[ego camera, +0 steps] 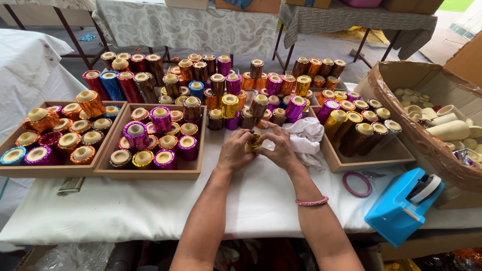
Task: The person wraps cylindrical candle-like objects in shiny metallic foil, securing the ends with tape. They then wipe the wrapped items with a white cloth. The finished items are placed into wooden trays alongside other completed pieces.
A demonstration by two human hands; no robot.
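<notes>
On the white table (150, 211) | left hand (235, 150), right hand (278, 148) pinching gold spool (252, 143) | blue dispenser (401, 206) right

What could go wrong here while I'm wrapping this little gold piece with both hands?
The standing foil-wrapped spools crowd just beyond your left hand and right hand; a nudge might topple several. The gold piece is small and could slip from your fingers. The white cloth by your right hand may snag or drag neighbouring spools.
</notes>
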